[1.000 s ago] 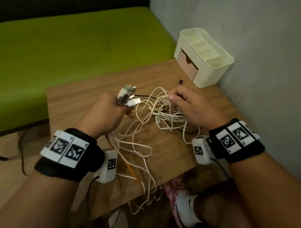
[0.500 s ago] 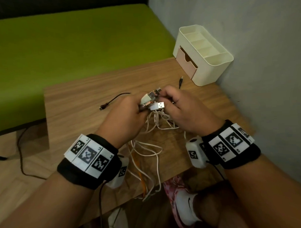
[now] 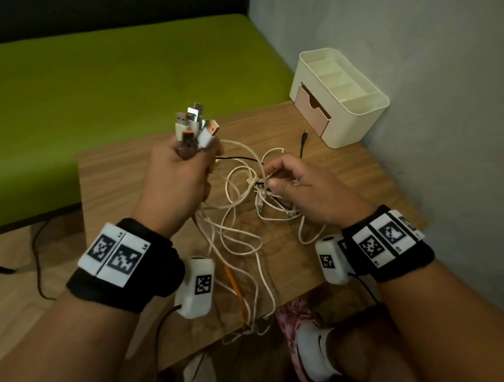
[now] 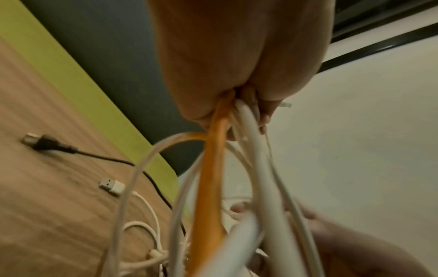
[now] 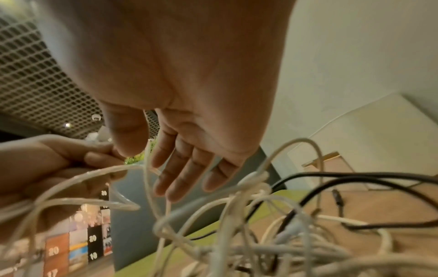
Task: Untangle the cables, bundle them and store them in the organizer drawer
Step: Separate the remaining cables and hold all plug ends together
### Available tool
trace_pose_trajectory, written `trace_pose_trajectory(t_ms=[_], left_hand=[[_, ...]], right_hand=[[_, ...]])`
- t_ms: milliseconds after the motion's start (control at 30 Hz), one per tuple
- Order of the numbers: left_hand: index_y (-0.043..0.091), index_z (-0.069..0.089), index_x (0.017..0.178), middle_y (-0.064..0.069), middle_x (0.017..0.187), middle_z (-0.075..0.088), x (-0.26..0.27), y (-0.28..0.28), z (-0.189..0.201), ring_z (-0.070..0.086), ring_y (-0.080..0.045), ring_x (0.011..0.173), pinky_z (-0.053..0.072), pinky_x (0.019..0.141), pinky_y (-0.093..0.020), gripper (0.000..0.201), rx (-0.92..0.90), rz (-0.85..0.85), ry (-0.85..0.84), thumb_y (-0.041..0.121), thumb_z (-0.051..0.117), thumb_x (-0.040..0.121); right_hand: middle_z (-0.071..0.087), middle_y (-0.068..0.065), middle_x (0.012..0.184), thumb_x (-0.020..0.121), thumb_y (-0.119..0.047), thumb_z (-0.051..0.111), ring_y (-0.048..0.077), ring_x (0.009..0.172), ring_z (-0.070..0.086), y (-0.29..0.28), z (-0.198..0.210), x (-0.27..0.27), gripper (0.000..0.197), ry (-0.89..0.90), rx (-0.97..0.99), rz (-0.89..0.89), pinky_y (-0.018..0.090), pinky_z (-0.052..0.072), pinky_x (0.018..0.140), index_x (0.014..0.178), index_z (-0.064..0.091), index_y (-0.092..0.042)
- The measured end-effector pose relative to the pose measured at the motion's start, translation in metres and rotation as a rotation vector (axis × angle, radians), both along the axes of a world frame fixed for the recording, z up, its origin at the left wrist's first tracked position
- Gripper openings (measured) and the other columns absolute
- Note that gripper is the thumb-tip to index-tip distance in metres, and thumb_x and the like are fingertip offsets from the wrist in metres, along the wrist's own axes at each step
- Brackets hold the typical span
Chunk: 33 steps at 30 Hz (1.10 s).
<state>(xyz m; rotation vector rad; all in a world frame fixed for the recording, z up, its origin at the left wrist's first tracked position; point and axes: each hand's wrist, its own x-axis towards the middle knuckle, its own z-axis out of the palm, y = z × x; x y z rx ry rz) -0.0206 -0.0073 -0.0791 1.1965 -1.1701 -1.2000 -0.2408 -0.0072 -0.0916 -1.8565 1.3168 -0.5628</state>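
My left hand (image 3: 184, 167) is raised above the wooden table (image 3: 116, 178) and grips a bunch of cables just below their USB plugs (image 3: 195, 127), which stick up out of the fist. White cables and one orange cable (image 4: 213, 168) hang from that left hand (image 4: 237, 75) down to the table. Lower and to the right, my right hand (image 3: 290, 186) sits over the cable tangle (image 3: 245, 196). Its fingers (image 5: 184, 165) are loosely extended among the loops and grip nothing. The cream organizer (image 3: 356, 101) stands at the far right corner, its pink drawer (image 3: 312, 110) pushed in.
A loose black plug (image 3: 303, 137) lies in front of the organizer. Another black plug (image 4: 45, 144) and a white USB plug (image 4: 111, 186) lie on the table to the left. A green cushion (image 3: 98, 67) borders the far edge, a grey wall the right. Cables trail off the near edge.
Both hands were together at the plugs. The left hand has since lifted the plug bunch up and to the left, and the right hand has dropped back onto the tangle.
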Motion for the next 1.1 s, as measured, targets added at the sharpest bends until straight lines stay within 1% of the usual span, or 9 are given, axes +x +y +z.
trace_pose_trajectory(t_ms=[167,267,333,433,600,700,833,1000,1100], left_hand=[[0.01,0.062,0.08,0.008,0.053,0.045,-0.002,-0.002,-0.003,0.027,-0.007,0.039,0.024,0.043,-0.021,0.024,0.044,0.0,-0.027,0.021,0.055,0.1],[0.023,0.069,0.084,0.015,0.054,0.055,0.001,-0.004,-0.009,0.038,-0.001,0.041,0.031,0.049,-0.027,0.015,-0.006,0.094,-0.304,0.018,0.062,0.096],[0.038,0.068,0.092,0.015,0.081,0.067,0.0,-0.002,-0.011,0.054,0.004,0.064,0.045,0.062,-0.028,0.027,-0.143,0.171,-0.384,0.011,0.064,0.092],[0.032,0.069,0.11,0.014,0.105,0.067,-0.01,0.005,-0.01,0.062,0.001,0.097,0.048,0.084,-0.019,0.03,-0.292,0.071,-0.449,0.009,0.066,0.091],[0.022,0.065,0.069,0.016,0.054,0.058,-0.02,0.011,-0.013,0.048,0.001,0.05,0.035,0.052,-0.022,0.023,-0.204,-0.162,-0.693,0.01,0.065,0.089],[0.016,0.059,0.064,0.011,0.047,0.053,-0.018,0.009,-0.004,0.039,-0.002,0.04,0.032,0.046,-0.025,0.027,-0.129,-0.108,-0.415,0.01,0.064,0.09],[0.01,0.061,0.079,0.004,0.053,0.048,-0.005,-0.002,-0.001,0.031,-0.006,0.037,0.026,0.039,-0.018,0.021,0.013,0.057,0.119,0.014,0.055,0.099],[0.027,0.075,0.094,0.013,0.063,0.062,0.01,-0.009,-0.015,0.038,0.0,0.04,0.03,0.044,-0.022,0.012,0.056,0.141,-0.348,0.019,0.065,0.094],[0.045,0.069,0.099,0.026,0.089,0.069,0.001,-0.003,-0.014,0.049,0.01,0.053,0.039,0.053,-0.02,0.038,-0.093,0.091,-0.313,0.008,0.064,0.092]], right_hand=[[0.069,-0.002,0.105,0.095,-0.027,0.06,0.013,0.101,0.066,0.006,0.001,0.012,0.017,-0.183,0.068,0.006,0.04,0.055,0.09,0.111,0.061,-0.035],[0.066,-0.011,0.083,0.1,-0.027,0.054,0.0,0.079,0.064,0.004,0.003,0.011,0.013,-0.103,-0.074,-0.11,0.024,0.052,0.071,0.106,0.064,-0.032],[0.064,-0.015,0.082,0.1,-0.028,0.053,-0.005,0.074,0.058,0.001,0.004,0.009,0.017,-0.046,-0.159,-0.141,0.012,0.043,0.064,0.109,0.068,-0.025],[0.06,-0.011,0.074,0.1,-0.03,0.053,0.002,0.065,0.053,0.003,0.0,0.012,0.018,0.044,-0.234,-0.095,0.018,0.038,0.056,0.104,0.068,-0.022],[0.057,-0.009,0.07,0.098,-0.022,0.056,0.008,0.06,0.05,0.005,0.001,0.018,0.015,-0.021,-0.338,-0.063,0.023,0.035,0.052,0.099,0.069,-0.014],[0.06,0.002,0.071,0.099,-0.033,0.054,0.015,0.061,0.053,0.005,0.001,0.013,0.02,-0.041,-0.249,-0.046,0.032,0.04,0.054,0.093,0.064,-0.017],[0.067,0.003,0.08,0.102,-0.04,0.044,0.019,0.069,0.061,0.003,-0.008,0.01,0.029,0.118,-0.065,-0.026,0.042,0.051,0.064,0.094,0.062,-0.019],[0.066,0.001,0.085,0.102,-0.032,0.048,0.01,0.075,0.056,0.001,-0.001,0.002,0.025,0.008,-0.226,-0.155,0.026,0.044,0.066,0.098,0.066,-0.015],[0.065,-0.002,0.085,0.1,-0.031,0.053,0.01,0.076,0.056,-0.001,-0.001,0.004,0.023,0.057,-0.298,-0.114,0.028,0.044,0.068,0.098,0.07,-0.015]])
